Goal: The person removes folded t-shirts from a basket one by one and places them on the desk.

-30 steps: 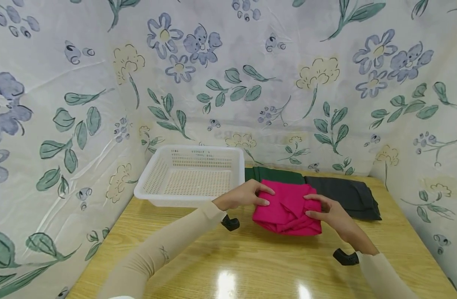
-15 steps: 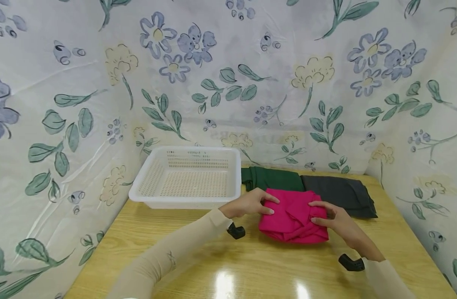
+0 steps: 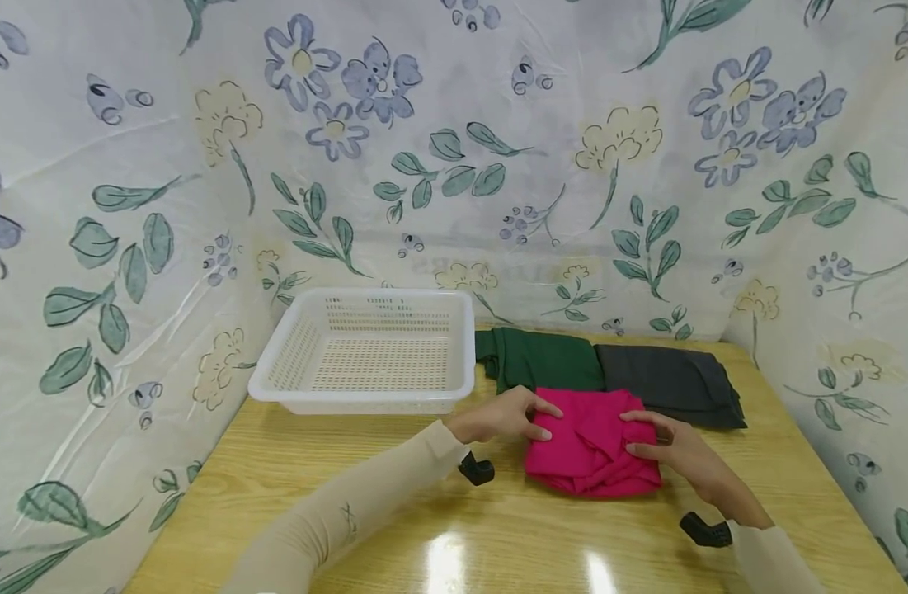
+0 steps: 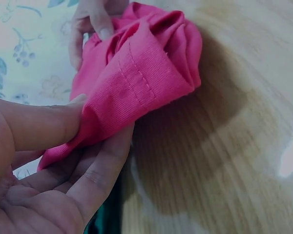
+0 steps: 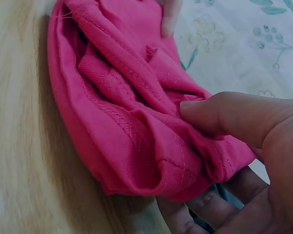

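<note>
A folded bright pink garment [image 3: 590,445] is held between both hands over the wooden table, with stitched hems showing in the left wrist view. My left hand [image 3: 507,415] pinches its left side, thumb on top and fingers beneath. On the opposite side my right hand [image 3: 679,452] grips the bunched layers, its thumb [image 5: 205,113] pressing on top and its fingers under the cloth. Just behind the pink garment lie a folded dark green cloth [image 3: 546,360] and a folded dark grey cloth [image 3: 669,384], side by side.
A white perforated plastic basket [image 3: 360,406] stands at the back left, with nothing seen inside. Floral fabric [image 3: 454,206] walls off the back and both sides of the wooden table [image 3: 335,462].
Both hands have drawn the pink garment a little toward the front and right, so more of the green cloth shows behind it. The grip of each hand looks the same.
</note>
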Demonstrator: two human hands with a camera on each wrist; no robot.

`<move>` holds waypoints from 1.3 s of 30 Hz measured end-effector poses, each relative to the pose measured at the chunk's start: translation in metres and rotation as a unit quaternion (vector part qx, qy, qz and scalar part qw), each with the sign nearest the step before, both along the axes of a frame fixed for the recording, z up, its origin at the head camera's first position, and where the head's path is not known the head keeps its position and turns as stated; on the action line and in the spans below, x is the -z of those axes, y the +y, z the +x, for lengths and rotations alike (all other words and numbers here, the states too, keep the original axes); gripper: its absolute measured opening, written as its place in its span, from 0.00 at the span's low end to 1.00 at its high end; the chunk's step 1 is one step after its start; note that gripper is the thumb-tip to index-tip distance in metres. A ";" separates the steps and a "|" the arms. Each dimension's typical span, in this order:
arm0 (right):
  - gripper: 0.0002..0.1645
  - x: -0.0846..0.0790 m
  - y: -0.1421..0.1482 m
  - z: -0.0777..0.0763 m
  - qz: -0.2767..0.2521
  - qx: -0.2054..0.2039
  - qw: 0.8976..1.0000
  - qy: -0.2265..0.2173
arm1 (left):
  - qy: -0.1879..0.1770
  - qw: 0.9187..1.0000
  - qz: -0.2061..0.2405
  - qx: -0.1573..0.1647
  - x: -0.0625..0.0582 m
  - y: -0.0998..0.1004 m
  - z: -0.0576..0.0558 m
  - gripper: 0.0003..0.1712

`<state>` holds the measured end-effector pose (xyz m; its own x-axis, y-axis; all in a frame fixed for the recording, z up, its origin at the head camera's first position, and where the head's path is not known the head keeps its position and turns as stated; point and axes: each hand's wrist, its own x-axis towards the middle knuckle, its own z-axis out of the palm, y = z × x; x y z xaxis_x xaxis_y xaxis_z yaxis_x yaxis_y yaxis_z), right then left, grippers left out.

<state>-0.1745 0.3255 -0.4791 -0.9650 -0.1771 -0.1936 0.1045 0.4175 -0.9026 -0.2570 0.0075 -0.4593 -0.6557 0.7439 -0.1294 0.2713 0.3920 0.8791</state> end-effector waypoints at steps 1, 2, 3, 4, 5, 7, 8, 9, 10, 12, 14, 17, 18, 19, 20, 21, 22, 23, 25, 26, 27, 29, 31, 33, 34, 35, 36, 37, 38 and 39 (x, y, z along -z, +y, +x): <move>0.38 0.000 0.000 0.001 0.001 0.000 1.000 -0.004 | -0.001 1.000 -0.003 0.001 0.001 0.000 0.001 0.23; 0.38 0.001 0.000 0.002 0.003 0.000 1.000 -0.008 | -0.004 1.000 -0.003 0.002 0.001 0.000 0.002 0.23; 0.38 0.001 0.000 0.003 0.003 0.000 1.000 -0.012 | -0.003 1.000 -0.007 0.005 0.002 0.000 0.004 0.23; 0.38 0.001 0.000 0.005 0.003 0.000 1.000 -0.016 | -0.004 1.000 -0.008 0.007 0.003 0.000 0.004 0.23; 0.38 0.002 0.000 0.006 0.003 0.000 1.000 -0.019 | -0.004 1.000 -0.009 0.011 0.003 0.000 0.005 0.23; 0.38 0.002 0.000 0.007 -0.001 -0.001 1.000 -0.025 | -0.003 1.000 -0.010 0.019 0.004 0.001 0.006 0.23; 0.38 0.002 0.001 0.007 -0.003 0.000 1.000 -0.026 | -0.001 1.000 -0.010 0.022 0.004 0.001 0.006 0.23; 0.38 0.003 0.001 0.008 -0.006 0.000 1.000 -0.028 | 0.002 1.000 -0.013 0.026 0.004 0.002 0.006 0.23; 0.38 0.003 0.001 0.008 -0.007 -0.001 1.000 -0.028 | 0.004 1.000 -0.013 0.027 0.004 0.002 0.006 0.23; 0.37 0.004 0.001 0.008 -0.011 -0.001 1.000 -0.028 | 0.008 0.999 -0.017 0.028 0.004 0.003 0.006 0.23; 0.37 0.005 0.001 0.007 -0.009 -0.003 1.000 -0.027 | 0.006 0.999 -0.021 0.025 0.004 0.003 0.006 0.23; 0.37 0.006 0.002 0.007 -0.009 -0.005 0.999 -0.032 | 0.004 0.999 -0.026 0.021 0.006 0.003 0.005 0.23; 0.37 0.007 0.002 0.006 -0.010 -0.005 0.999 -0.033 | 0.003 0.999 -0.027 0.019 0.007 0.002 0.005 0.22; 0.38 0.007 0.002 0.006 -0.011 -0.004 0.999 -0.036 | 0.004 0.999 -0.027 0.017 0.008 0.002 0.004 0.22; 0.38 0.008 0.002 0.006 -0.011 -0.003 0.999 -0.037 | 0.005 0.999 -0.027 0.015 0.008 0.002 0.004 0.22; 0.38 0.008 0.002 0.005 -0.011 -0.002 0.999 -0.039 | 0.007 1.000 -0.028 0.013 0.009 0.002 0.004 0.22; 0.38 0.009 0.002 0.005 -0.010 -0.001 0.999 -0.038 | 0.009 0.999 -0.029 0.010 0.010 0.002 0.004 0.22; 0.38 0.009 0.002 0.005 -0.007 -0.001 0.999 -0.038 | 0.009 1.000 -0.029 0.007 0.010 0.001 0.004 0.22; 0.38 0.010 0.002 0.004 0.001 0.000 0.999 -0.035 | 0.012 0.999 -0.029 0.007 0.012 0.000 0.004 0.22; 0.38 0.010 0.002 0.003 0.008 0.001 0.999 -0.033 | 0.013 0.999 -0.030 0.006 0.013 0.000 0.004 0.21; 0.37 0.011 0.002 0.003 0.014 0.001 0.999 -0.029 | 0.015 0.999 -0.031 0.005 0.014 -0.001 0.003 0.21; 0.36 0.011 0.001 0.001 0.022 0.003 0.999 -0.023 | 0.018 0.999 -0.033 0.003 0.015 -0.002 0.003 0.21; 0.35 0.010 0.000 0.001 0.029 0.003 0.999 -0.017 | 0.014 0.999 -0.033 -0.002 0.017 -0.003 0.002 0.21; 0.35 0.009 -0.002 0.001 0.034 0.000 0.999 -0.012 | 0.003 0.999 -0.031 -0.006 0.018 -0.004 0.002 0.21; 0.34 0.008 -0.002 0.002 0.036 -0.002 0.999 -0.012 | -0.005 1.000 -0.027 -0.006 0.019 -0.004 0.003 0.21; 0.34 0.007 -0.002 0.002 0.044 -0.004 0.999 -0.010 | -0.012 1.000 -0.022 -0.006 0.019 -0.004 0.003 0.21; 0.34 0.005 -0.002 0.003 0.050 -0.007 0.999 -0.009 | -0.018 1.000 -0.017 -0.004 0.019 -0.005 0.003 0.21; 0.34 0.004 -0.001 0.003 0.057 -0.010 0.998 -0.008 | -0.025 1.000 -0.012 -0.002 0.019 -0.005 0.002 0.21; 0.33 0.003 -0.001 0.004 0.062 -0.009 0.998 -0.011 | -0.029 1.000 -0.009 0.001 0.019 -0.006 0.002 0.20; 0.33 0.002 0.001 0.004 0.071 -0.007 0.997 -0.010 | -0.034 0.999 -0.003 0.004 0.018 -0.006 0.001 0.20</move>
